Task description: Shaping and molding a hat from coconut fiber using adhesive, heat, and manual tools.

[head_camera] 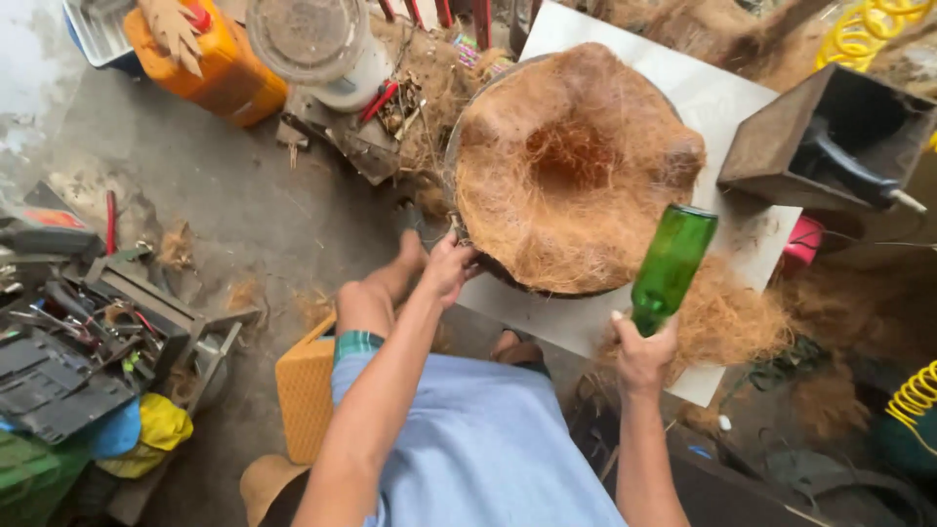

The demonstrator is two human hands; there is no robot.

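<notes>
At twelve o'clock before me, a big round coconut-fibre liner (571,166) sits in a dark bowl on a white board (717,93). My left hand (451,268) pinches its rim at seven o'clock. My right hand (642,353) grips a green glass bottle (672,265), tilted, at the liner's four o'clock.

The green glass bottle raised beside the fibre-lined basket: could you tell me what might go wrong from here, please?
1. The right hand grips the green glass bottle only by its neck end, tilted; it could slip and break on the white board.
2. The left hand sits on the rim of the fibre-lined basket, so a downward blow might catch the fingers.
3. Loose coconut fibre lies at the board's edge and may be scattered further.
</notes>
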